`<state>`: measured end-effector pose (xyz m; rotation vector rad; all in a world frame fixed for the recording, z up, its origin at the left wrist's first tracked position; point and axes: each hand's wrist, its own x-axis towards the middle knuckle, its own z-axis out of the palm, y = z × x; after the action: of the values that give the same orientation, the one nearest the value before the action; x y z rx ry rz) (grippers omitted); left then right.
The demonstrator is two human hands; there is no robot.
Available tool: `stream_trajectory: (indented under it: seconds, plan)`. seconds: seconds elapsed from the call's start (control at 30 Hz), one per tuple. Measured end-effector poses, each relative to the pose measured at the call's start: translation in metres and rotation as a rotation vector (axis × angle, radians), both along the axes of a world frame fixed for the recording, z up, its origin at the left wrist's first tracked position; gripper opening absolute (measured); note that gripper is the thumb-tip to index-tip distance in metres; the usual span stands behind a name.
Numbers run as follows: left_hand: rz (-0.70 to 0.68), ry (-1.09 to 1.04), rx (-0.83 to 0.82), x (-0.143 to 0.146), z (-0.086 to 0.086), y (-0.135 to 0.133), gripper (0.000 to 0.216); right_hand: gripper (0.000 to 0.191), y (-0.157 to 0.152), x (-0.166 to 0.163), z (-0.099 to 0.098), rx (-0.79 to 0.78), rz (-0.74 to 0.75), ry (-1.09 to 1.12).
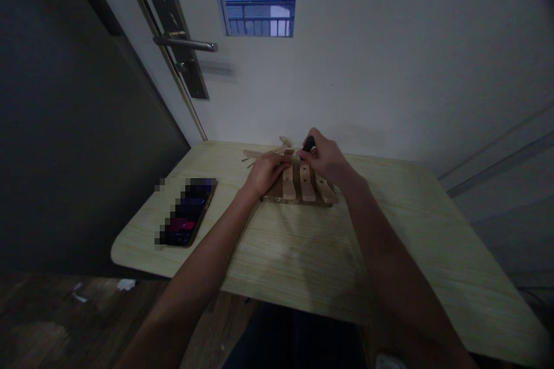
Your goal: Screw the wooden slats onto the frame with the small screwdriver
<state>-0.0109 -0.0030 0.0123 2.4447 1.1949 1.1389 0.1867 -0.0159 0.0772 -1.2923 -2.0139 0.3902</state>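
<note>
On the bench (402, 213), over a brown board (274, 191), the right hand (328, 157) clutches a black handle (309, 143); the left hand (265, 174) touches a wooden strip (289, 186), grip unclear.

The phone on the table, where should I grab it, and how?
Probably by the long edges of the phone, around its middle, from above and a little from the left. It lies flat, face up, so those edges are easiest to pinch, and the left arm crowds its right side.
</note>
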Motion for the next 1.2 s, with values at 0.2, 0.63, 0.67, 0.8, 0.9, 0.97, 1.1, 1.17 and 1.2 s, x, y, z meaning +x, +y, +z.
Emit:
stream_trajectory:
  seconds: [0.2,0.63,0.67,0.8,0.9,0.97,1.1,1.17,1.2]
  plan:
    - [-0.016,-0.035,-0.027,-0.002,-0.001,-0.002,0.017,0.028,0.001,0.001,-0.003,0.012,0.010,0.013]
    - [-0.038,-0.050,-0.012,-0.005,-0.001,-0.004,0.015,0.028,0.000,0.000,-0.001,0.012,-0.012,0.031]
    - [-0.035,-0.053,-0.012,-0.006,0.000,-0.004,0.015,0.028,0.000,0.000,-0.001,0.008,-0.018,0.035]
    - [-0.017,-0.042,-0.019,-0.006,0.000,-0.005,0.016,0.029,0.000,-0.001,-0.002,0.010,-0.021,0.033]
    - [-0.003,-0.043,-0.023,-0.009,-0.002,-0.006,0.023,0.028,0.000,0.000,-0.002,0.044,0.008,0.076]
    - [-0.012,-0.056,-0.026,-0.011,-0.003,-0.006,0.028,0.027,0.000,0.000,-0.001,0.067,0.031,0.173]
    - [-0.088,-0.045,-0.013,-0.013,-0.004,-0.007,0.030,0.027,-0.001,-0.001,0.003,0.091,0.052,0.365]
    - [-0.118,-0.036,-0.004,-0.013,-0.003,-0.006,0.027,0.029,-0.001,-0.003,0.004,0.066,0.068,0.403]
    - [-0.126,-0.038,-0.004,-0.013,-0.003,-0.006,0.027,0.030,-0.001,-0.005,0.003,0.058,0.082,0.409]
